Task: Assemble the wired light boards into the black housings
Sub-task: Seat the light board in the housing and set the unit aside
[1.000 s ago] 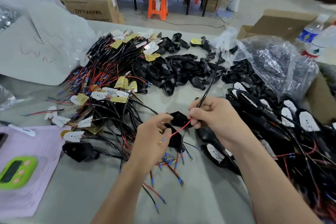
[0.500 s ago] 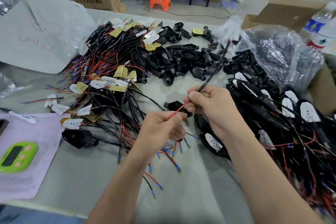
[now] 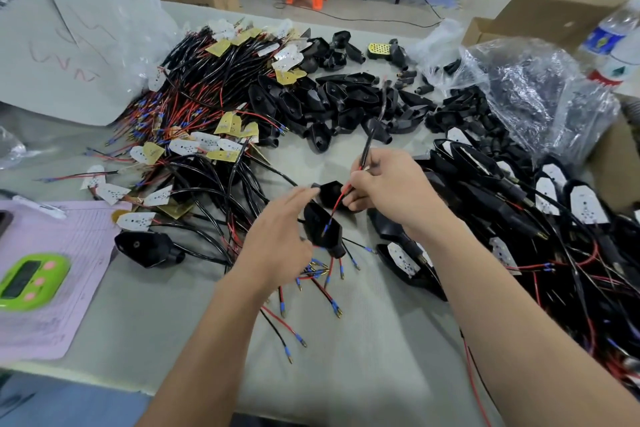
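Note:
My left hand (image 3: 277, 239) grips a black housing (image 3: 320, 227) with its open side facing up. My right hand (image 3: 388, 191) pinches a black sleeved cable (image 3: 370, 139) with a red wire (image 3: 337, 203) running down from the fingers. The wire's blue tip sits inside the housing. A second black housing (image 3: 330, 192) lies just behind it on the table. Wired light boards (image 3: 194, 149) lie heaped at the left. Empty black housings (image 3: 332, 104) are piled in the middle. Housings with white boards in them (image 3: 554, 198) crowd the right side.
A green timer (image 3: 29, 279) rests on a pink sheet (image 3: 62, 288) at the left. A lone black housing (image 3: 145, 248) lies near it. Loose wire ends (image 3: 311, 288) spread below my hands. A clear plastic bag (image 3: 526, 80), cardboard boxes and water bottles (image 3: 620, 38) stand at the right.
My left hand let go of the red wire's end and now grips a black housing. My right hand has brought the wire's tip down into that housing.

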A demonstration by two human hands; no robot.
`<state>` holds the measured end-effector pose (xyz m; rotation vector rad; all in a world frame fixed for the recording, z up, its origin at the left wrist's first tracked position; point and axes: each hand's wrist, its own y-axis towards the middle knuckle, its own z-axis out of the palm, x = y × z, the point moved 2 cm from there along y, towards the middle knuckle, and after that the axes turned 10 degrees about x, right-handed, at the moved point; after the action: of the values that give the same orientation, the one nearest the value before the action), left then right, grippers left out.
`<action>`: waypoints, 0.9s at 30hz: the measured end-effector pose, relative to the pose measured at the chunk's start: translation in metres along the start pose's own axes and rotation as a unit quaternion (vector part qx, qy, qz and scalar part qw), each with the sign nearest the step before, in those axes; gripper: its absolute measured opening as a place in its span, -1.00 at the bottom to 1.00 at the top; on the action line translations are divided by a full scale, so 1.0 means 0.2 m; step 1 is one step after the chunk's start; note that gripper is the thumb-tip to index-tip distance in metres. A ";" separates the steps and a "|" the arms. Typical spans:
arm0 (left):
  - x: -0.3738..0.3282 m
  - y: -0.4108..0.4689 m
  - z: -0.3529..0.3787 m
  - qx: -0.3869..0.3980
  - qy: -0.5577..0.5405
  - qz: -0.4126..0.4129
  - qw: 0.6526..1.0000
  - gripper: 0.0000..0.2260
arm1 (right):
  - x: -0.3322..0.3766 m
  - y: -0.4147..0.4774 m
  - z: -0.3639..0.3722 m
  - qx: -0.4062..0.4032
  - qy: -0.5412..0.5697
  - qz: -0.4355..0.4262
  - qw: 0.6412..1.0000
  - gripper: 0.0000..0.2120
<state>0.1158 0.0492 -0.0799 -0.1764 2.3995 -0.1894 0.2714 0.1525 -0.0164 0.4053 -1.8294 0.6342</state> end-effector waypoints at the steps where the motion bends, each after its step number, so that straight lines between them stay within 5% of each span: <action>1: -0.02 0.02 0.00 0.022 0.015 0.015 1.000 -0.23 | 0.00 0.01 0.01 -0.004 -0.015 0.003 1.000 -0.87; 6: -0.07 0.09 0.00 0.016 0.027 0.077 0.996 -0.54 | -0.03 0.01 0.01 -0.027 -0.108 0.000 0.994 -0.85; 17: -0.06 0.07 0.01 -0.019 -0.063 0.050 0.997 -0.58 | 0.09 -0.04 -0.03 -0.017 -0.301 -0.070 0.951 -0.86; 25: -0.16 0.03 -0.03 -0.067 0.095 0.044 0.992 -0.86 | 0.21 -0.09 0.10 -0.008 -0.467 -0.136 0.874 -0.92; 27: -0.17 0.03 -0.03 -0.070 0.045 0.018 0.996 -0.71 | 0.21 -0.10 0.14 -0.003 -0.469 -0.142 0.871 -0.89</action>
<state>0.1361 0.0616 -0.0553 -0.1930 2.5057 -0.0137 0.2470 0.1218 0.0211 1.0968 -2.6014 0.2073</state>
